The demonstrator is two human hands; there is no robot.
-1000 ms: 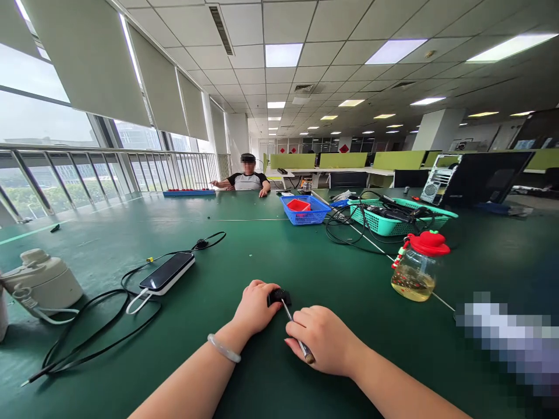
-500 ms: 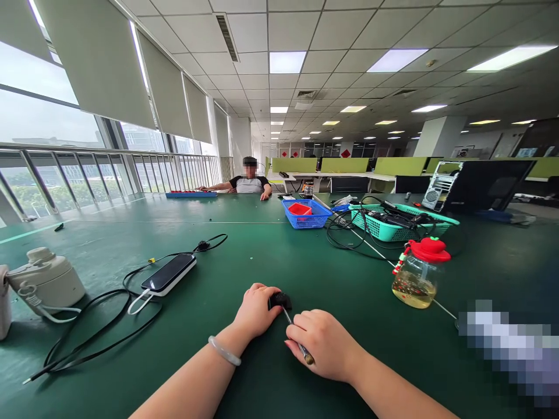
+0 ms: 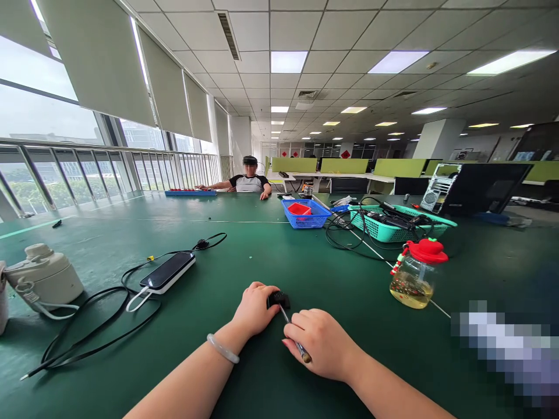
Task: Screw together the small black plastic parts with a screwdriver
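Observation:
My left hand (image 3: 254,308) is closed around the left side of a small black block-like object (image 3: 280,298) on the green table; its exact kind is too small to make out. In my right hand (image 3: 317,340) is a thin screwdriver (image 3: 304,354), gripped between thumb and fingers. Its metal shaft points up and to the left, and its tip meets or nearly meets the near side of the black object. The rear end of the handle sticks out below my fingers. A pale bangle circles my left wrist.
Left of my arms lie a power bank (image 3: 169,272) with a black cable (image 3: 102,326) and a beige bottle (image 3: 50,279). To the right stands a red-lidded jar (image 3: 413,285). Farther off are a blue basket (image 3: 308,221), a green basket (image 3: 384,233) and a seated person (image 3: 248,183).
The whole view has shifted very slightly. Both hands keep their hold, and the screwdriver stays against or close to the black object.

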